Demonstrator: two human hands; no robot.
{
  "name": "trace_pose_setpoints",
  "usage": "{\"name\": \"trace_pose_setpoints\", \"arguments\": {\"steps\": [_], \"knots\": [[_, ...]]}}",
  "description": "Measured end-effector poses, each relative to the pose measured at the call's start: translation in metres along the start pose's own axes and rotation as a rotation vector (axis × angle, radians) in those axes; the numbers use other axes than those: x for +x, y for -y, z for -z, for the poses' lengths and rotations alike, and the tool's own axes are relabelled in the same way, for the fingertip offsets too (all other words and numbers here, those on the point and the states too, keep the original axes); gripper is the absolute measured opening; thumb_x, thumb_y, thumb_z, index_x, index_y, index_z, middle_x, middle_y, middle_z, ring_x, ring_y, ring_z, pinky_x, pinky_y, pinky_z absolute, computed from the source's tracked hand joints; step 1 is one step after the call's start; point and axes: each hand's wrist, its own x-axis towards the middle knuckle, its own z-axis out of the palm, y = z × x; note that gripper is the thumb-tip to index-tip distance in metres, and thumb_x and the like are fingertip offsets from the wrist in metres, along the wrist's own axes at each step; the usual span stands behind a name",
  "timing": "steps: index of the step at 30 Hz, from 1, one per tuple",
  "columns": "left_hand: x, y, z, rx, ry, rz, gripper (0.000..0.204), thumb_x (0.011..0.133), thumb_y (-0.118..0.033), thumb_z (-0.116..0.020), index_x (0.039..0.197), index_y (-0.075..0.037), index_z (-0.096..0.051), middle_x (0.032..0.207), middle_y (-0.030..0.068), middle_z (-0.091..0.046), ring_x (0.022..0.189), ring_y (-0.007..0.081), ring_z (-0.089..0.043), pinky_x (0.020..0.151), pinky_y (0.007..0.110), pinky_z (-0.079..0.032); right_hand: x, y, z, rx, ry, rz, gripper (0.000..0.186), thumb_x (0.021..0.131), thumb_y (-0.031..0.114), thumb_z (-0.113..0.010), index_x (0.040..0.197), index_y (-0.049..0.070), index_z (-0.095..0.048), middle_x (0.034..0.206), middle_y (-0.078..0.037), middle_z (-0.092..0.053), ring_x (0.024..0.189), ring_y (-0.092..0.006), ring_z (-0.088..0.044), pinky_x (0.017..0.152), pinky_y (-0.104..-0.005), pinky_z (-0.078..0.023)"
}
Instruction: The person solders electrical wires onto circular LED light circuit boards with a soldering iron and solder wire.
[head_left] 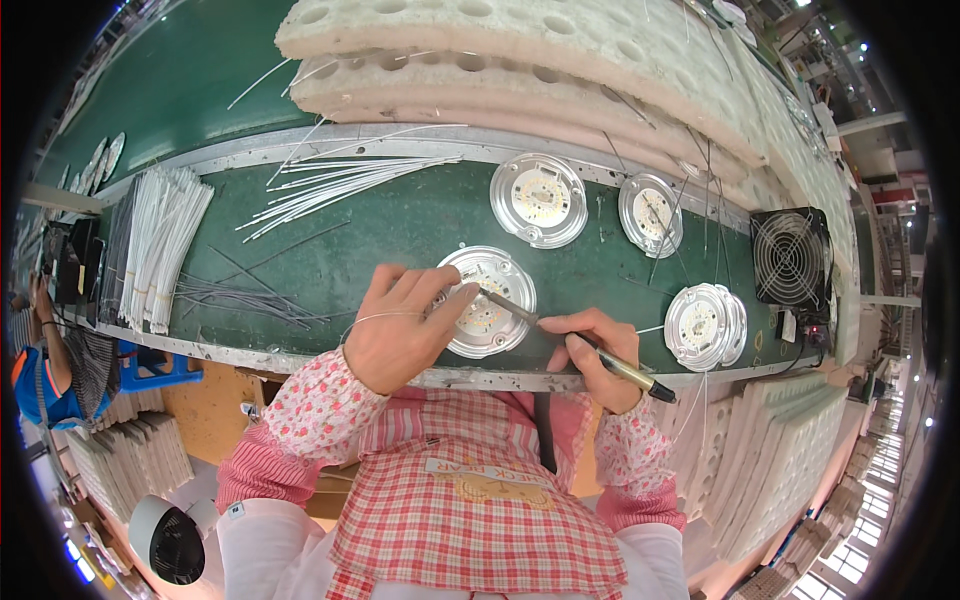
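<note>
1. Room: long workshop with ceiling lights; windows low at far right. A co-worker (60, 368) sits at far left, near a blue stool (160, 370).
2. Bench (400, 225): green top, pale worn metal strip along near and far edges.
3. Foam trays (450, 97): two visible layers, stacked beyond the far strip, pitted with round hollows. Contents of the hollows cannot be told. Loose wires cross the stack's edge at both sides.
4. Foam slabs (780, 450): pale, standing side by side below the bench's near edge, right.
5. Bundle (165, 245): white wires packed tightly, at the bench's left end.
6. Fan (790, 257): black, round grille, right end.
7. Left hand (400, 332): over the left part of the near disc (496, 333), fingers bent; whether its grip pinches anything cannot be told.
8. Right hand (607, 385): grip pinches the tool between thumb and fingers.
9. Near disc: silver rim, on the bench before the person. Other discs: one beyond it (540, 200), one farther right (650, 215), two overlapping at right (697, 328).
10. Tool (625, 370): pen-shaped, brass-coloured body, black end, grey shaft slanting over the near disc; contact unclear.
11. Loose wires: white ones (340, 193) fanned left of the discs, dark ones nearer the bundle.
</note>
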Motion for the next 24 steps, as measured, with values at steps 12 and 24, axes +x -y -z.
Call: {"name": "trace_pose_setpoints", "arguments": {"steps": [12,24], "knots": [[-0.007,-0.004,0.003,0.163,0.085,-0.077,0.046,0.073,-0.008,-0.069,0.119,-0.009,-0.067,0.112,0.0046,-0.061,0.101,0.02,-0.06,0.084,0.039,-0.044,0.009,0.009,-0.053,-0.614,-0.214,0.264,0.067,0.073,0.024,-0.085,0.13,0.004,-0.057,0.112,-0.024,-0.063,0.103,-0.0397,-0.062,0.091,-0.0454,-0.05],[0.079,0.105,-0.007,-0.016,-0.058,0.303,0.011,0.079,-0.01,-0.073,0.088,-0.007,-0.066,0.091,0.0108,-0.065,0.091,0.0273,-0.066,0.082,0.039,-0.044,-0.047,-0.009,-0.052,-1.026,-0.112,0.305,0.076,0.071,0.037,-0.084,0.135,0.011,-0.053,0.118,-0.017,-0.055,0.125,-0.0402,-0.049,0.103,-0.0537,-0.037]]}}
